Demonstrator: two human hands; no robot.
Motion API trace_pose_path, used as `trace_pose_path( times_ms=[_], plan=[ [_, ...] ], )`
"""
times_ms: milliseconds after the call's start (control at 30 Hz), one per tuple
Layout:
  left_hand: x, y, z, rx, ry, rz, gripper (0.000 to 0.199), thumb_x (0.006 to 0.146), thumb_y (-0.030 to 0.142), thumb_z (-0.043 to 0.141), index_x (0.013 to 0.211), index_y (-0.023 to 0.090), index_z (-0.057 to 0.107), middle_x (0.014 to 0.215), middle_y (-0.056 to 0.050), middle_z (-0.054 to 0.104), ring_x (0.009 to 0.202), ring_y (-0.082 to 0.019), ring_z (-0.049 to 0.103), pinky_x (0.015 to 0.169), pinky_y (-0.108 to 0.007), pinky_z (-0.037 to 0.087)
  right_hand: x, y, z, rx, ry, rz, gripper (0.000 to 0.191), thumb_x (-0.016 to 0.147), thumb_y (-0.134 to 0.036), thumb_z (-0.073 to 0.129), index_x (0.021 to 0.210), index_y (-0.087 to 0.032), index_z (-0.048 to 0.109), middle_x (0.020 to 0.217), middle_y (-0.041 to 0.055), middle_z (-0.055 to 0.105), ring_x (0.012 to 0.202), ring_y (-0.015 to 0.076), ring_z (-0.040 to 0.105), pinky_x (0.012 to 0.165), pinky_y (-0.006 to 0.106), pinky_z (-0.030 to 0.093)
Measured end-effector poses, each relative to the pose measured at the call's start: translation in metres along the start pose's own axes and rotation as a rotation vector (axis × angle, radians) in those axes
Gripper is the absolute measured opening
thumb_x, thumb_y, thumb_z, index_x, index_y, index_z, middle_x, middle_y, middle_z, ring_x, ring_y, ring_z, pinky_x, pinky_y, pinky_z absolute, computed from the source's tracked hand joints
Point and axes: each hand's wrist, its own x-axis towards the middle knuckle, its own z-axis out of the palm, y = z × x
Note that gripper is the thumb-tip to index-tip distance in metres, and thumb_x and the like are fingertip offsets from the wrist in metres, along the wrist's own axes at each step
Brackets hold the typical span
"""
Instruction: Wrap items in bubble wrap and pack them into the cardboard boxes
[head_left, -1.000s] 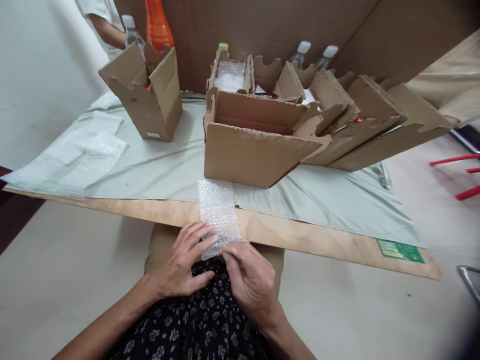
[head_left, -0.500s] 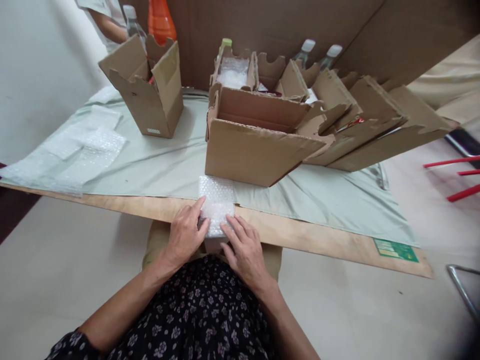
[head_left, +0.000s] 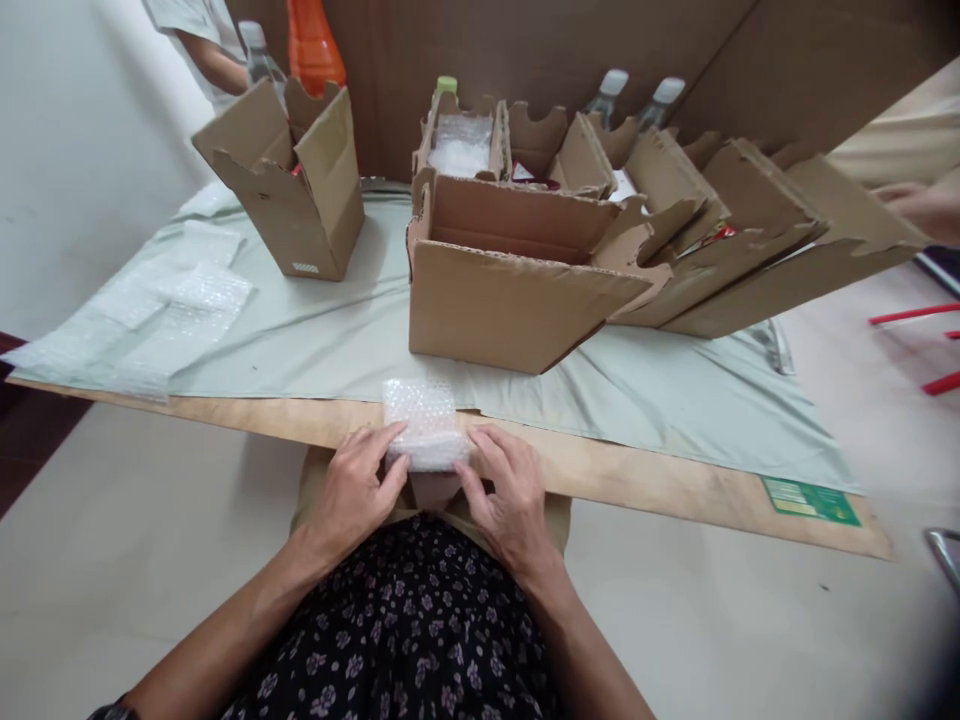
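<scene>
A strip of bubble wrap [head_left: 420, 405] lies at the table's front edge, its near end doubled over into a thick roll. My left hand [head_left: 361, 480] grips the roll's left end between thumb and fingers. At the other end my right hand [head_left: 511, 490] pinches the roll the same way. Whether anything is wrapped inside cannot be made out. Just beyond the strip stands a wide open cardboard box [head_left: 517, 310].
More bubble wrap sheets [head_left: 195, 290] lie on the cloth at left, near a cardboard box [head_left: 300, 220]. Several boxes stand in a row at back right, with bottles [head_left: 609, 95] behind. Another person's arm [head_left: 214, 62] shows at upper left, a hand [head_left: 915, 205] at far right.
The near part of the bubble wrap is now folded into a thicker roll. My hands have moved to its two ends, the right one slightly farther right. Another person's hand has appeared at far right.
</scene>
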Motion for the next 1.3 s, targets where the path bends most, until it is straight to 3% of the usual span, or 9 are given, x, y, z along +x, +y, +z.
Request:
trace_pose_path(
  times_ms=[267,367,467,667,767,900,1067,1167,1300],
  plan=[
    [0.008,-0.005,-0.002,-0.004,0.043,-0.198,0.035,0.097,0.028,0.063,0.130,0.016,0.066,0.114,-0.012,0.073,0.106,-0.028,0.069,0.096,-0.046,0.057,0.018,0.004,0.026,-0.030,-0.251,-0.168,0.019,0.101,-0.022,0.061,0.115,-0.019,0.072,0.119,0.0086,0.078,0.112,0.0279,0.069,0.092,0.044,0.052],
    [-0.009,0.000,-0.011,-0.259,0.121,-0.419,0.041,0.095,0.038,0.069,0.130,0.017,0.066,0.117,-0.011,0.074,0.105,-0.025,0.071,0.097,-0.043,0.058,0.025,0.008,0.032,0.082,-0.187,-0.058,0.021,0.104,-0.024,0.056,0.112,-0.020,0.075,0.107,0.0069,0.081,0.099,0.0247,0.073,0.089,0.042,0.055],
    [-0.020,0.008,-0.015,-0.703,0.019,-0.684,0.044,0.094,0.042,0.072,0.131,0.019,0.067,0.122,-0.011,0.076,0.110,-0.024,0.073,0.103,-0.041,0.058,0.023,0.001,0.027,0.284,-0.188,0.124,0.024,0.105,-0.030,0.055,0.113,-0.021,0.076,0.105,0.0069,0.081,0.094,0.0229,0.074,0.087,0.040,0.058],
    [-0.006,0.023,-0.003,-1.187,-0.037,-0.778,0.041,0.087,0.040,0.077,0.120,0.016,0.072,0.113,-0.009,0.081,0.107,-0.023,0.075,0.098,-0.034,0.059,0.011,-0.018,0.009,0.473,-0.259,0.324,0.019,0.099,-0.036,0.063,0.108,-0.024,0.075,0.106,0.0066,0.080,0.100,0.0242,0.074,0.093,0.041,0.058],
    [0.002,0.029,-0.009,-1.016,-0.094,-0.706,0.033,0.090,0.034,0.071,0.118,0.018,0.074,0.108,-0.006,0.082,0.098,-0.022,0.076,0.088,-0.030,0.061,0.015,-0.007,-0.004,0.429,-0.189,0.355,0.042,0.091,-0.047,0.072,0.125,-0.023,0.069,0.127,0.0116,0.073,0.116,0.0287,0.068,0.101,0.047,0.055],
    [0.011,0.039,-0.020,-0.685,-0.271,-0.419,0.029,0.088,0.020,0.064,0.115,0.021,0.076,0.106,-0.003,0.082,0.095,-0.021,0.077,0.086,-0.029,0.060,0.032,0.007,-0.024,0.616,-0.406,0.343,0.078,0.083,-0.054,0.079,0.149,-0.021,0.053,0.138,0.0130,0.068,0.115,0.0255,0.068,0.098,0.040,0.057],
    [0.022,0.039,-0.022,-0.515,-0.273,-0.157,0.021,0.089,0.021,0.066,0.110,0.022,0.072,0.098,-0.002,0.080,0.087,-0.018,0.076,0.079,-0.026,0.061,0.057,0.009,-0.051,0.557,-0.632,0.292,0.011,0.091,-0.030,0.069,0.095,-0.021,0.072,0.086,0.0014,0.075,0.076,0.0155,0.068,0.070,0.027,0.053],
    [0.045,0.030,-0.033,-0.387,-0.114,0.090,0.034,0.092,0.024,0.067,0.126,0.021,0.065,0.119,-0.008,0.075,0.110,-0.021,0.072,0.095,-0.032,0.060,0.082,0.016,-0.089,0.455,-0.450,0.231,0.004,0.092,-0.027,0.069,0.092,-0.023,0.070,0.083,-0.0009,0.073,0.074,0.0142,0.067,0.067,0.025,0.051],
    [0.111,0.025,-0.053,-0.067,0.173,0.326,0.049,0.094,0.019,0.066,0.142,0.016,0.055,0.142,-0.018,0.062,0.136,-0.028,0.059,0.115,-0.044,0.049,0.140,0.033,-0.149,0.198,0.106,0.173,0.017,0.085,-0.035,0.080,0.095,-0.027,0.069,0.085,0.0002,0.069,0.074,0.0161,0.063,0.065,0.029,0.050]
  ],
)
